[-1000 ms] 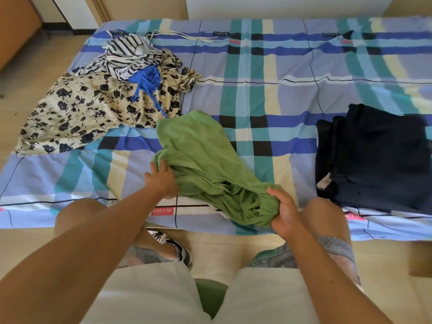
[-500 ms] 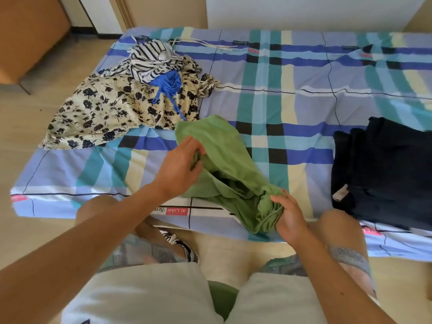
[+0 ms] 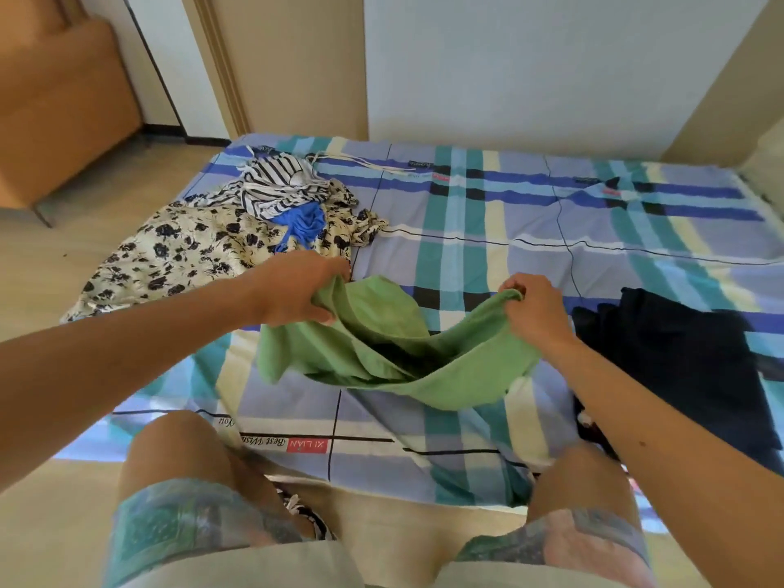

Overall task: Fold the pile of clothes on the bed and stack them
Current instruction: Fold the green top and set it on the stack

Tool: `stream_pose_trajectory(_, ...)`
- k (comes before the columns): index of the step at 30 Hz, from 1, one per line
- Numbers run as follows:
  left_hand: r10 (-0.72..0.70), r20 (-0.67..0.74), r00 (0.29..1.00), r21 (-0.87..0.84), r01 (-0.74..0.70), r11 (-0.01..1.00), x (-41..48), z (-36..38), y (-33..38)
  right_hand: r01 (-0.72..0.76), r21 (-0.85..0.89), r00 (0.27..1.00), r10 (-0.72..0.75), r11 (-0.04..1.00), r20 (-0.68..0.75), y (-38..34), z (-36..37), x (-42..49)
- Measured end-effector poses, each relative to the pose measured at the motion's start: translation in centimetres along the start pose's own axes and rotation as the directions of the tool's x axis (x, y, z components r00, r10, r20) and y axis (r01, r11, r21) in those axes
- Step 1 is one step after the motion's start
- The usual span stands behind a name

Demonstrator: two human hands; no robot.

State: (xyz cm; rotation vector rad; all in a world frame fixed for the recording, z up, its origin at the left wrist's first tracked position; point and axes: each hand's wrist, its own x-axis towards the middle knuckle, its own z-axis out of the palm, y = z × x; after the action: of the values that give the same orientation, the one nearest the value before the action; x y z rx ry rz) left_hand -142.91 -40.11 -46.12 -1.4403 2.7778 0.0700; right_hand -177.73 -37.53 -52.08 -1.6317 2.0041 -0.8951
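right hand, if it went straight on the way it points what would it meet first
Beyond the green garment it grips, likely the floral dress, though depth is unclear.

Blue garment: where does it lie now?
Head view, far left of the bed: the blue garment lies on the floral dress, against the striped top.

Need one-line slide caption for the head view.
Head view: left hand and right hand each grip the green garment above the plaid bed; unfolded pile left, dark clothes right.
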Motion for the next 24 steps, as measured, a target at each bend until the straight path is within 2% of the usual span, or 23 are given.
stream_pose_trajectory(3, -0.029, -0.046, 0.999, 0.058, 0.032, 0.998, 1.0, -4.3, -1.4, 0.100, -0.147, 0.993, -0.108, 0.984, -0.045, -2.2, -4.1, 3.2)
stream_pose_trajectory(7, -0.066, -0.177, 0.982, 0.041, 0.074, 0.996, 1.6, -10.3, -3.3, 0.123, -0.325, 0.986, -0.154, 0.938, -0.071, -4.5, -9.2, 7.2)
stream_pose_trajectory(9, -0.092, -0.231, 0.969, 0.006, 0.096, 0.995, 1.9, -13.4, -4.3, 0.058, -0.250, 0.984, -0.097, 0.967, -0.146, -5.5, -11.6, 9.0)
stream_pose_trajectory(11, -0.152, -0.293, 0.944, -0.068, 0.138, 0.988, 2.1, -16.3, -5.3, -0.040, -0.053, 0.985, 0.031, 0.998, -0.169, -7.0, -13.8, 10.5)
stream_pose_trajectory(13, -0.218, -0.358, 0.908, -0.169, 0.167, 0.971, 2.4, -18.6, -6.3, -0.128, 0.206, 0.986, 0.147, 0.970, -0.080, -8.8, -15.5, 11.5)
stream_pose_trajectory(16, -0.302, -0.408, 0.862, -0.324, 0.173, 0.930, 3.0, -20.7, -7.4, -0.186, 0.400, 0.979, 0.202, 0.898, 0.001, -12.3, -17.5, 11.1)
stream_pose_trajectory(17, -0.327, -0.421, 0.846, -0.374, 0.166, 0.912, 3.2, -21.1, -7.7, -0.176, 0.449, 0.983, 0.176, 0.876, 0.043, -13.3, -18.0, 10.8)
stream_pose_trajectory(19, -0.372, -0.449, 0.813, -0.467, 0.142, 0.873, 3.8, -21.9, -8.1, -0.108, 0.538, 0.982, 0.007, 0.836, 0.186, -15.3, -19.4, 10.2)
stream_pose_trajectory(21, -0.391, -0.496, 0.776, -0.505, 0.109, 0.856, 4.3, -22.7, -8.1, 0.003, 0.545, 0.906, -0.233, 0.839, 0.354, -17.0, -21.3, 9.7)
stream_pose_trajectory(22, -0.375, -0.526, 0.763, -0.496, 0.084, 0.865, 4.5, -23.1, -7.9, 0.049, 0.507, 0.855, -0.299, 0.860, 0.424, -17.5, -22.2, 9.6)
stream_pose_trajectory(24, -0.307, -0.564, 0.766, -0.443, 0.033, 0.896, 4.6, -24.2, -7.5, 0.187, 0.264, 0.805, -0.302, 0.946, 0.511, -18.3, -23.3, 9.9)
